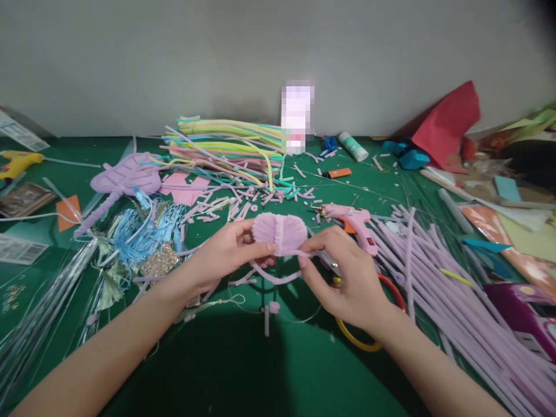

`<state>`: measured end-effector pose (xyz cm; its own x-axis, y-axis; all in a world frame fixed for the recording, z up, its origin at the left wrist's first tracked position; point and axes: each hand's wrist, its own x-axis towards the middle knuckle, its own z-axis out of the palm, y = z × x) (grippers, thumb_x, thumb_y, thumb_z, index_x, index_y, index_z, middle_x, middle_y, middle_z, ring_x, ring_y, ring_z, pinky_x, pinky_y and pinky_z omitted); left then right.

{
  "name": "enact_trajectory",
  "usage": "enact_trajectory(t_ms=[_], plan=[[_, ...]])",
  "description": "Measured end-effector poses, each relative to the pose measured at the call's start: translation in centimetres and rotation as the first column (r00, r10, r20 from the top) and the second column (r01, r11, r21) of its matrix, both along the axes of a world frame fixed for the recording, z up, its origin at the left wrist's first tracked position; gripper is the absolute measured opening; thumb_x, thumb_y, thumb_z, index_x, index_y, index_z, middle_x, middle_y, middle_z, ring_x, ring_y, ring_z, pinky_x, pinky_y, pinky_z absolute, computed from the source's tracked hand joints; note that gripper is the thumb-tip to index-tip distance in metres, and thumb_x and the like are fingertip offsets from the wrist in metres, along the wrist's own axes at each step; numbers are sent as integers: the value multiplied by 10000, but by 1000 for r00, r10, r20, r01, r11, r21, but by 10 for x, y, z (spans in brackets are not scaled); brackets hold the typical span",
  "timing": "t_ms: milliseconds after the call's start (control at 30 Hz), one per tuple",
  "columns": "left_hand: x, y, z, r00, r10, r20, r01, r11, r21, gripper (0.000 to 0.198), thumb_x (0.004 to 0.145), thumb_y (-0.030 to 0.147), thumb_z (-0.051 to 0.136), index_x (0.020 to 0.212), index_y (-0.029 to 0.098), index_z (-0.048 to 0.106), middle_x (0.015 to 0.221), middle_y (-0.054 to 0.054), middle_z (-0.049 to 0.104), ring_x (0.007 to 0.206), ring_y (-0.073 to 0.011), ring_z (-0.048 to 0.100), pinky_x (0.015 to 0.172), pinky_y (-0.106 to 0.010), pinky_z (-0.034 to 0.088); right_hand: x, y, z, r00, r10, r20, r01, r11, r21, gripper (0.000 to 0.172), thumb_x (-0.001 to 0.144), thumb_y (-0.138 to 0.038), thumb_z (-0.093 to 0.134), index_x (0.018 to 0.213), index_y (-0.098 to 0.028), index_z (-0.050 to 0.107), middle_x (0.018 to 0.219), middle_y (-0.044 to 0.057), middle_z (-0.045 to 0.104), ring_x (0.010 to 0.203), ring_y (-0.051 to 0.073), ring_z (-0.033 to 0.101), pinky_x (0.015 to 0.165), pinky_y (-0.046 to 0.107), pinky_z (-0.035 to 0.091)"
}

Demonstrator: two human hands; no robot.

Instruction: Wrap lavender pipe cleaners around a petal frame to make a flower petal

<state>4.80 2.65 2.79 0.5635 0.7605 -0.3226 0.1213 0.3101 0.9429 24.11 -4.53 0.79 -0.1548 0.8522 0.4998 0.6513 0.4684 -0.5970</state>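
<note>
A small fan-shaped piece of lilac pipe cleaners (292,231) with a ridge down its middle is held up in front of me. My left hand (237,246) pinches its left side and lower edge between thumb and fingers. A loose lilac pipe cleaner (278,281) curves in a loop under the piece. Thumb and forefinger of my right hand (343,272) are closed on this strand at the piece's lower right corner. Below, on the green table (226,370), lie short lilac offcuts (266,321).
A pink glue gun (354,219) lies right of centre, with scissors (367,346) partly under my right hand. Lilac pipe cleaners (460,313) spread at right. Behind are a multicoloured bundle (226,142) and a propped, blurred screen (296,113). Blue tassels (145,229) and a lilac dragonfly-like shape (125,174) lie left.
</note>
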Motion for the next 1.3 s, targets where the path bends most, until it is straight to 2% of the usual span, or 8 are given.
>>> enact_trajectory(t_ms=[133,267,333,633,933,1133,1200,1300], plan=[[-1,0,0,1000,3,18,-3,999,35,288,787,273,721,1059,177,718,1008,-49,743,886,-176,672,773,-251,519,1,4,-2,984,-149,-95,120,958,-259,250,732,-371,739,790,-193,573,786,48,637,796,221,583,730,366,474],[2,-3,3,1000,2,9,-3,998,65,326,771,305,742,1063,162,713,1040,-60,739,971,-216,665,847,-294,515,-7,5,-7,835,-173,-523,-250,727,-639,308,744,-418,728,948,-192,685,871,33,709,832,209,641,762,334,498],[4,-6,4,1000,-1,16,-1,997,76,340,763,314,750,1061,157,705,1052,-62,734,990,-225,660,880,-312,510,-11,5,-8,723,-221,-655,-389,653,-650,304,740,-401,739,962,-194,718,885,20,725,843,193,645,790,314,492],[5,-7,4,996,52,-76,-39,986,164,277,818,411,675,915,151,687,932,-50,716,889,-216,647,825,-323,511,-17,3,-13,537,-397,-744,-462,600,-653,220,673,-343,812,810,-184,746,740,-5,708,699,133,618,741,271,471],[2,-6,4,999,18,-50,-11,990,142,248,823,323,681,1009,167,730,975,-32,742,954,-219,645,841,-292,489,-19,4,-12,526,-397,-752,-475,596,-647,209,685,-363,801,769,-179,749,763,5,720,718,120,608,741,246,446],[3,-5,5,996,4,-87,11,985,174,235,830,344,665,964,159,724,922,-26,727,933,-212,635,847,-295,483,-18,4,-14,606,-333,-723,-439,618,-653,272,744,-441,742,826,-183,725,823,21,722,753,146,628,749,278,471],[3,-4,6,992,41,-121,-16,979,204,240,831,376,656,911,157,712,867,-21,709,875,-199,630,798,-282,485,-17,4,-16,674,-303,-673,-312,709,-632,300,784,-451,701,943,-196,690,930,38,711,839,171,635,780,302,484],[1,0,6,979,155,-130,-122,966,230,230,825,397,658,771,174,668,737,11,643,720,-151,595,691,-247,475,-15,2,-16,755,-392,-525,123,872,-475,299,821,-422,669,1026,-213,608,994,58,653,887,185,600,764,315,494]])
